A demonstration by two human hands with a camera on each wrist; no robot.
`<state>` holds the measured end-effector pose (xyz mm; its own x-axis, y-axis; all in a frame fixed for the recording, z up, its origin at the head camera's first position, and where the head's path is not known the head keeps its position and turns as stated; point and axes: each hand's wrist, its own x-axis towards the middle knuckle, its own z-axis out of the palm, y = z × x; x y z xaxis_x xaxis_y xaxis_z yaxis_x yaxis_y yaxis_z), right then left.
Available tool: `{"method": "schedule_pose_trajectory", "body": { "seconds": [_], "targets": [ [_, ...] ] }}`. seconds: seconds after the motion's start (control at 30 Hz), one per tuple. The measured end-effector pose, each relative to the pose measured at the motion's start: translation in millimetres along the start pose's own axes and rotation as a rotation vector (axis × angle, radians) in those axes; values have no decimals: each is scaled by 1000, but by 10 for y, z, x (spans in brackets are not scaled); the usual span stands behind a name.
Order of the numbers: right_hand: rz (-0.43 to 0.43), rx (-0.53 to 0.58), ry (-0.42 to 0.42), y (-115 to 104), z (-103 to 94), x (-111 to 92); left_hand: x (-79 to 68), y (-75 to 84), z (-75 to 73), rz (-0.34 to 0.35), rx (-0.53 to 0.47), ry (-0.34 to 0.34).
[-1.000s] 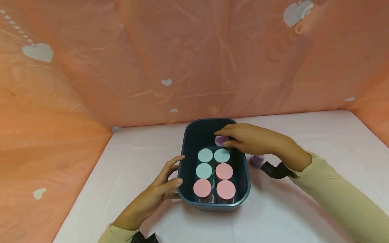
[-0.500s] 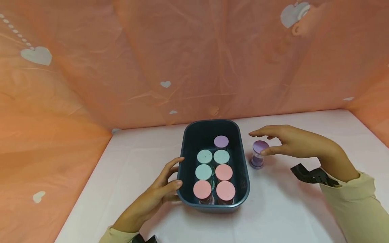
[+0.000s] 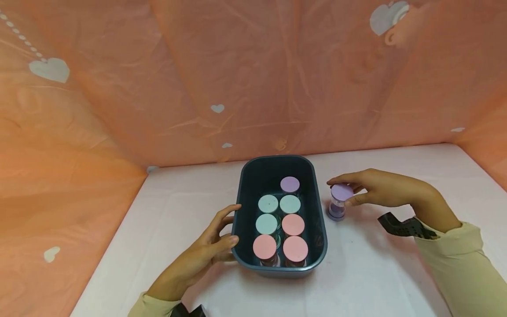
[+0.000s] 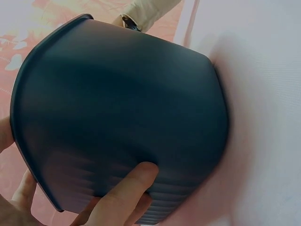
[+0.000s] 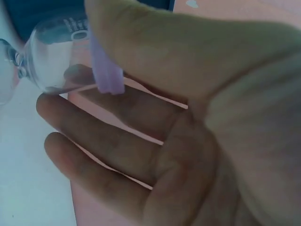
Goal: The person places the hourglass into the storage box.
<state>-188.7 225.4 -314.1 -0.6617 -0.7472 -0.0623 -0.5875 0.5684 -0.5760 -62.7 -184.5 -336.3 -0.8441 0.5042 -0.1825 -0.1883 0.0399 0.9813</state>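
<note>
A small purple-capped hourglass [image 3: 337,206] stands on the white table, right of a dark blue bin [image 3: 322,237]. My right hand [image 3: 382,189] pinches its top between thumb and fingers; in the right wrist view the thumb lies across the purple cap [image 5: 107,70] and the other fingers reach past the glass. My left hand [image 3: 206,246] rests against the bin's left wall, fingers spread, one fingertip at the rim; in the left wrist view the thumb [image 4: 143,174] presses the outer wall. Inside the bin stand three pink-capped hourglasses [image 3: 295,248], three mint-capped ones [image 3: 267,204] and one purple-capped one [image 3: 290,184].
An orange-pink sheet with pale hearts [image 3: 49,69] hangs behind the table and along its sides. The white table [image 3: 380,273] spreads around the bin, whose far end stands close to the back sheet. Black straps [image 3: 405,226] circle both wrists.
My right hand has moved out of the bin, to the right, and has closed its fingers around the top of the standing hourglass. The left hand and bin keep their places.
</note>
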Motion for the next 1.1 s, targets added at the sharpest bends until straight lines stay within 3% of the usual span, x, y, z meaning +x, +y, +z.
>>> {"method": "schedule_pose_trajectory", "body": {
  "seconds": [0.33, 0.5, 0.73, 1.1],
  "targets": [
    [50, -75, 135, 48, 67, 99, 1, -3, 0, 4, 0, 9],
    [90, -8, 169, 73, 96, 129, 4, 1, 5, -3, 7, 18],
    [121, 220, 145, 140, 168, 226, -4, -11, 5, 1, -1, 21],
    [152, 289, 199, 191, 181, 268, 4, -6, 3, -3, -2, 24]
  ]
}}
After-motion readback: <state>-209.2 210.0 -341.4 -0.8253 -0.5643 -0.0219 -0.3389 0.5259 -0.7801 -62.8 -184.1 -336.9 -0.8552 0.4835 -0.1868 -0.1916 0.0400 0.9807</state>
